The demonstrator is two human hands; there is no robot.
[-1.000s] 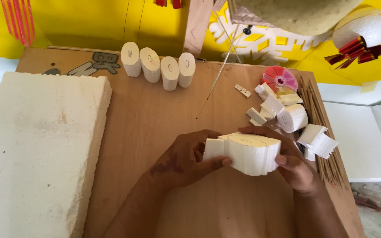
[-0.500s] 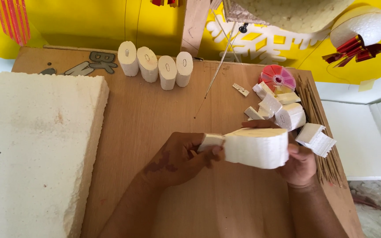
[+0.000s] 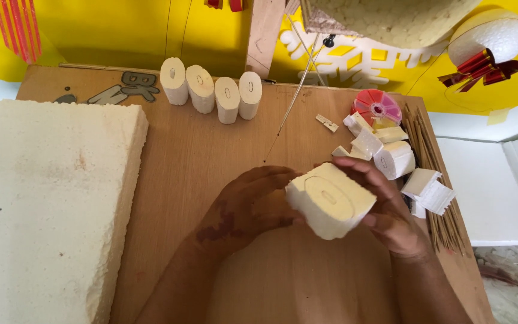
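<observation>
- Both forearms are entering from the bottom edge, cut off there; elbows are out of frame.
- Left hand (image 3: 244, 207) is cupping the near-left side of the foam block (image 3: 330, 201); its fingertips are going behind the block, so the exact grip is not visible.
- Right hand (image 3: 391, 219) is wrapping the block from the right, fingers curling over the top edge, thumb pressing the lower face; palm is hidden.
- Foam block is sitting between both hands, held just above the counter (image 3: 211, 150), oval outline with a small slot facing the camera. Its underside is not showing.
- Large foam slab (image 3: 43, 198) is lying on the left of the counter, running off the left and bottom edges.
- Right of the hands: foam offcuts (image 3: 394, 159) are lying in a loose pile, partly overlapping each other; a bundle of thin sticks (image 3: 430, 174) is lying under and beside them, partly covered.
- Red round disc (image 3: 377, 107) is sitting behind the offcuts, near edge hidden by them.
- Thin wire rod (image 3: 289, 114) is leaning up from the counter, top end lost in clutter.
- Far edge: four oval foam pieces (image 3: 211, 90) are standing in a row.
- Foam ball with red ribbon (image 3: 487, 39) is sitting top right against the yellow wall.
</observation>
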